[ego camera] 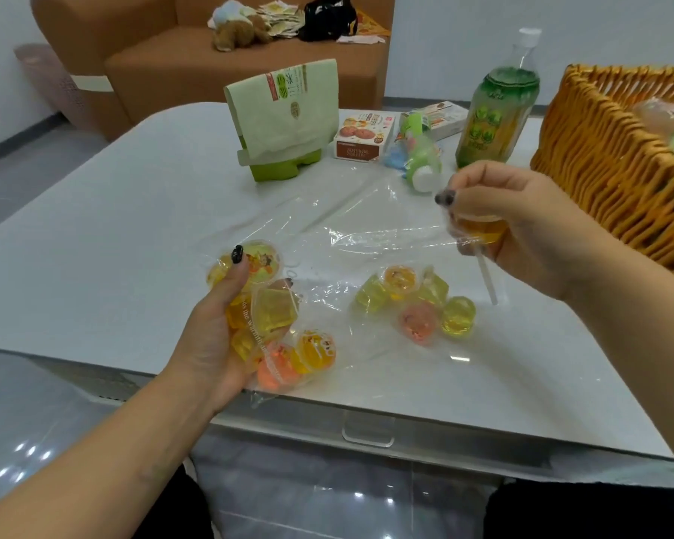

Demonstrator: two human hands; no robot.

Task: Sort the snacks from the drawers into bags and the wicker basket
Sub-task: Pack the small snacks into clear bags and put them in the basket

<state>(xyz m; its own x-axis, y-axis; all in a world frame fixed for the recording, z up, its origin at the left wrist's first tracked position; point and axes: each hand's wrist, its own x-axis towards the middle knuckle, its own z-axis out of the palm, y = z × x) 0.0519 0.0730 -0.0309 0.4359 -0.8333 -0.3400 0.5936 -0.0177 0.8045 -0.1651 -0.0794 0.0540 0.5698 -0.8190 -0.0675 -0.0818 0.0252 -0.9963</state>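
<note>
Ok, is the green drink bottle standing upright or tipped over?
Upright. The green drink bottle stands on the table beside the wicker basket, white cap on top.

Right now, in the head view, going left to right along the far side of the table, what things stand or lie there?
Green paper bag → brown snack box → small pale-green bottle lying on its side → tall green drink bottle → wicker basket.

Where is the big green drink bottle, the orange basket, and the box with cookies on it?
green drink bottle (497, 110), head view, on its label.
wicker basket (600, 157), head view, on its woven side wall.
cookie box (360, 138), head view, on its top face.
</note>
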